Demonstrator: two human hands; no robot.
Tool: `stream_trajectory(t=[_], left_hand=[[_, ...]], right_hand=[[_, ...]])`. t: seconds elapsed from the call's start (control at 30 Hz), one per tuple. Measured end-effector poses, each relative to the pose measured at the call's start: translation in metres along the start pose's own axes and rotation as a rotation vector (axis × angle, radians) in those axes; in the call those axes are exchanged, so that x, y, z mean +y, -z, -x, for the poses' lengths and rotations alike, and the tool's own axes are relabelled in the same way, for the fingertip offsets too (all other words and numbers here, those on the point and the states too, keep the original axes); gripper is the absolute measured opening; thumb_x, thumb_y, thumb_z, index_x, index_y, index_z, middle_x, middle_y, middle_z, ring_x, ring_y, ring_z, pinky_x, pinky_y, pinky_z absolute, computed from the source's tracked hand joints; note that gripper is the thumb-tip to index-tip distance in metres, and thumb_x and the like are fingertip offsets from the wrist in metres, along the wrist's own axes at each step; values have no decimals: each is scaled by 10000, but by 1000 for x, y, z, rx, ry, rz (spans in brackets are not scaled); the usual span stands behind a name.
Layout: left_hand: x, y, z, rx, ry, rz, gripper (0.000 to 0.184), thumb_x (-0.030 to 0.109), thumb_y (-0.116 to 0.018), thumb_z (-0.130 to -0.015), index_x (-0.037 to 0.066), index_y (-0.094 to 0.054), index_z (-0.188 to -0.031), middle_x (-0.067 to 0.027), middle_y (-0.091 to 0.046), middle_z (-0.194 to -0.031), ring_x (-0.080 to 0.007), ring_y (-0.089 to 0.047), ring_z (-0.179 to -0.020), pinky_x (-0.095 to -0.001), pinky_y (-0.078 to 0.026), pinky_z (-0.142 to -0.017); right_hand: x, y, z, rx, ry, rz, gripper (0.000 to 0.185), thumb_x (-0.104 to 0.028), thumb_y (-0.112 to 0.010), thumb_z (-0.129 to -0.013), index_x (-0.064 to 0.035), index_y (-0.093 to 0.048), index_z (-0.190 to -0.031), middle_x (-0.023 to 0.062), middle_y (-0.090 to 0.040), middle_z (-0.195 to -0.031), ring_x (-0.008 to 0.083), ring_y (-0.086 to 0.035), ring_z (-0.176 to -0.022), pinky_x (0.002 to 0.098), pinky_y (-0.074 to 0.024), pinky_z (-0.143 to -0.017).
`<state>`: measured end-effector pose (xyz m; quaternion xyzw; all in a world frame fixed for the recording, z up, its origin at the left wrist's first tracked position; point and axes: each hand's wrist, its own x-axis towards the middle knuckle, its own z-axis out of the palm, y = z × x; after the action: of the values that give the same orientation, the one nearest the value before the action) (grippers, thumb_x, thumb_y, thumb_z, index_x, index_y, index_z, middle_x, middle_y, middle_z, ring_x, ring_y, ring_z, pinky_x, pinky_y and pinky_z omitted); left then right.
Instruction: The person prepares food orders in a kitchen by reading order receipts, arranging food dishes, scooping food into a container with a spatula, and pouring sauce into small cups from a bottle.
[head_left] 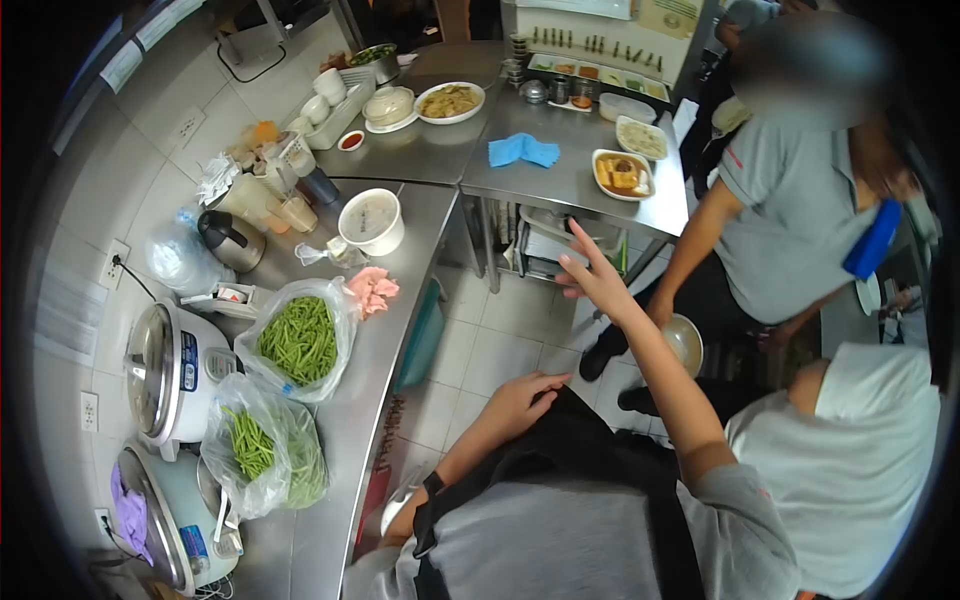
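Note:
My right hand (597, 272) is raised in front of me with its fingers stretched and spread, holding nothing. Lower and to the left, my left hand (525, 404) is just beyond the top of my black apron (560, 440); its fingers are loosely bent and apart, and I see nothing in them. Beyond my right hand, a white dish of food in brown sauce (624, 176) sits on the steel table (560, 185). On the counter to my left are two plastic bags of green beans, one bag (297, 340) wide open and the other bag (262, 445) partly covering its beans.
A person in a grey shirt (800, 220) stands at right, near a metal bowl (684, 345); another person in white (850, 450) is close on my right. The left counter holds a white tub (371, 222), pink cloth (372, 291) and rice cooker (170, 370). A blue cloth (524, 150) lies ahead.

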<state>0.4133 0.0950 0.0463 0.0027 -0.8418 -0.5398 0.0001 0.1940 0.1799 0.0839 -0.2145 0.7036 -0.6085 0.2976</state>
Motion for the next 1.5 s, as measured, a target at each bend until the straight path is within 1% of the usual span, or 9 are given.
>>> stream_trajectory(t=[0.2, 0.47, 0.7, 0.73, 0.9, 1.17, 1.23, 1.37, 1.5], left_hand=[[-16, 76, -31, 155, 169, 51, 365, 59, -550, -888, 109, -571, -1248, -117, -649, -1019, -246, -632, -922, -314, -477, -825], [-74, 164, -152, 218, 259, 16, 339, 73, -545, -895, 92, -576, -1232, -129, -643, -1050, -261, -631, -971, -320, -474, -838], [-101, 245, -214, 435, 261, -47, 332, 14, -576, -856, 74, -613, -1180, -137, -672, -1012, -254, -652, -931, -312, -487, -812], [-98, 254, -224, 423, 259, -42, 336, 12, -577, -854, 78, -614, -1181, -138, -672, -1002, -254, -652, -924, -310, -487, -812], [-103, 282, -265, 266, 214, 60, 350, 9, -575, -857, 75, -603, -1199, -118, -673, -1003, -214, -646, -928, -298, -473, -838], [-132, 276, -301, 17, 302, 609, 327, 66, -537, -924, 65, -572, -1249, -89, -650, -1082, -139, -594, -978, -282, -434, -904], [-139, 274, -312, 47, 313, 636, 322, 109, -524, -941, 35, -559, -1253, -108, -642, -1086, -147, -590, -987, -278, -428, -920], [-129, 262, -344, 108, 350, 592, 340, 198, -497, -965, 6, -562, -1237, -114, -643, -1059, -163, -608, -958, -293, -451, -897], [-121, 232, -402, -25, 241, 451, 340, 232, -478, -973, 7, -591, -1203, -90, -660, -996, -146, -615, -943, -283, -462, -856]], right_hand=[[43, -12, -246, 301, 514, 661, 538, -212, -672, -799, -249, -506, -1309, 217, -447, -1312, 422, -533, -1045, 444, -466, -903], [65, 24, -446, 148, 373, 827, 129, -127, -616, -782, -92, -695, -878, 169, -616, -972, 369, -561, -984, 451, -464, -842], [57, 125, -573, 448, 395, 1236, 204, -122, -567, -784, -130, -683, -951, 139, -630, -965, 321, -586, -903, 437, -459, -814], [67, 111, -566, 303, 161, 1293, 213, -121, -563, -771, -146, -683, -945, 121, -633, -995, 321, -579, -919, 446, -435, -833], [73, -4, -449, 71, 525, 1154, 172, -176, -582, -742, -74, -663, -854, 119, -625, -995, 319, -573, -948, 422, -430, -835], [131, 58, -202, 25, -447, 871, 293, -257, -479, -810, -32, -665, -784, 239, -634, -826, 386, -626, -825, 488, -484, -747], [145, 110, -157, 351, -714, 646, 390, -315, -444, -829, 17, -646, -861, 243, -648, -880, 393, -626, -807, 456, -488, -756], [97, 188, -114, 837, -434, 166, 346, -343, -590, -847, -10, -671, -804, 77, -620, -671, 137, -570, -611, 317, -466, -573], [79, 234, -146, 1104, -414, 394, 310, -358, -700, -804, -50, -697, -835, -7, -577, -600, 105, -535, -543, 275, -428, -506]])
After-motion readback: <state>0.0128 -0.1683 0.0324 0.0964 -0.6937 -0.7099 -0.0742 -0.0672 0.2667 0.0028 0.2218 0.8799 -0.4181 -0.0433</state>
